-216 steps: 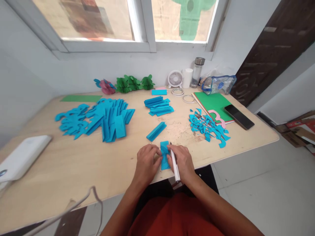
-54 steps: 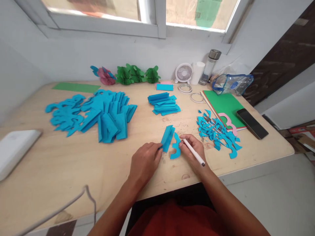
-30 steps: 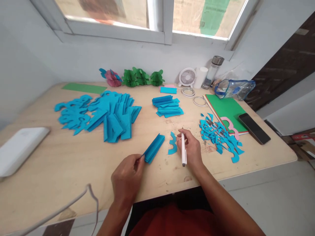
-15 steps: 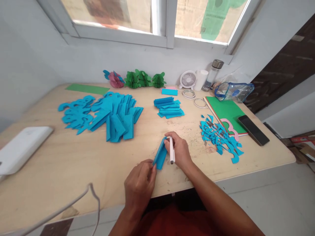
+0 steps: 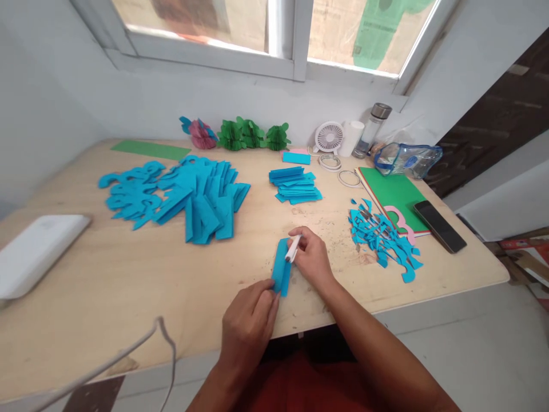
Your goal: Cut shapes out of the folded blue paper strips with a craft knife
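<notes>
Near the table's front edge lies a folded strip of blue paper (image 5: 281, 266), its long sides creased lengthwise. My left hand (image 5: 253, 312) pinches the strip's lower left end between thumb and fingers. In my right hand (image 5: 312, 257) is a white pen (image 5: 294, 249), held slanting over the upper right part of the strip, its dark end pointing down toward the paper. The right fingertips are by the strip's upper edge; whether they press on it I cannot tell.
Blue folded papers (image 5: 210, 200) and curly blue cutouts (image 5: 135, 194) are heaped at left. More blue strips (image 5: 295, 186) lie ahead. At right are blue scraps (image 5: 381, 237), a phone (image 5: 440, 226) and green paper (image 5: 397, 191). Behind stand a fan (image 5: 329, 137) and bottle (image 5: 372, 130).
The blue strip has turned more upright in view and shows a flatter top face. My right hand has tilted the pen over the paper. My left hand has shifted slightly right.
</notes>
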`<state>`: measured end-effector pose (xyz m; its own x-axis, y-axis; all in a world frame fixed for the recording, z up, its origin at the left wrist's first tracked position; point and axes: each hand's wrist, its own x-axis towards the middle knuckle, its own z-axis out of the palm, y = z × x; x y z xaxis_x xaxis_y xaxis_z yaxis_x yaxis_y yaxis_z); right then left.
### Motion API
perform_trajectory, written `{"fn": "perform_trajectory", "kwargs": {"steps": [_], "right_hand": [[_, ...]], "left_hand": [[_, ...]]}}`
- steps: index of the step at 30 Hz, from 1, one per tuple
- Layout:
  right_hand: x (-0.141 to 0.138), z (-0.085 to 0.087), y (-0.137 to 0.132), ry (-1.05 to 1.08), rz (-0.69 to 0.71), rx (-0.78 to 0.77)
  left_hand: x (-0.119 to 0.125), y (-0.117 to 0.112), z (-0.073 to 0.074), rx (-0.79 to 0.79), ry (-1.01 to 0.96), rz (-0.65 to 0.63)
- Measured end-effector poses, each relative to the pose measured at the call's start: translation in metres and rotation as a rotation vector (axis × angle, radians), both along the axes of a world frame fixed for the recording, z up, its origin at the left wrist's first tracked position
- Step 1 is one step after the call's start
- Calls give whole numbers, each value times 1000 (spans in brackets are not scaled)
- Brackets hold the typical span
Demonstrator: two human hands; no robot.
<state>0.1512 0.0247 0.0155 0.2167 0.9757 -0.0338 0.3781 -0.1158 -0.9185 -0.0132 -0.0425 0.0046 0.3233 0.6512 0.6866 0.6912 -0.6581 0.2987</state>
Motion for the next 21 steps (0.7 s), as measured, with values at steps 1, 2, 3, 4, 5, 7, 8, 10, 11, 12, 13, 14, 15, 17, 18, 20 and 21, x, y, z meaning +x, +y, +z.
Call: {"fn": "perform_trajectory", "kwargs": {"steps": [1, 2, 3, 4, 5, 7, 8, 10, 11, 12, 13, 14, 15, 17, 18, 20, 21], "right_hand": [[0, 0, 0, 11, -2, -1], [0, 0, 0, 20, -3, -2], [0, -1, -1, 30, -3, -3], [0, -1, 0, 39, -2, -4], [0, -1, 0, 46, -2, -5], [0, -3, 1, 54, -8, -8], [-1, -3, 1, 54, -12, -10], [-1, -4, 2, 45, -22, -11], [-1, -4, 2, 36, -24, -13], [-1, -4, 3, 25, -22, -16], [-1, -4, 3, 10, -19, -20], [-1, -4, 3, -7, -16, -24], [-1, -3, 3, -27, -14, -28], [-1, -2, 4, -69, -14, -34], [-1, -1, 5, -89, -16, -35], [0, 0, 7, -122, -20, -33], [1, 0, 10, -137, -21, -29]], "left_hand": [[1, 0, -1, -1, 3, -7], [1, 0, -1, 1, 5, -12], [2, 0, -2, 2, 7, -16], [2, 0, -1, 2, 10, -19], [3, 0, -1, 2, 12, -20], [3, 0, 1, -6, 18, -22], [3, 0, 3, -12, 22, -22], [3, 0, 5, -19, 29, -23], [3, -1, 6, -21, 31, -21], [3, 0, 7, -20, 34, -22], [3, 0, 7, -20, 39, -25], [2, 0, 7, -21, 46, -31], [2, 0, 8, -24, 53, -40], [2, 0, 8, -28, 60, -56], [2, 1, 8, -29, 60, -61], [2, 1, 7, -31, 62, -63], [2, 0, 7, -33, 64, -64]]}}
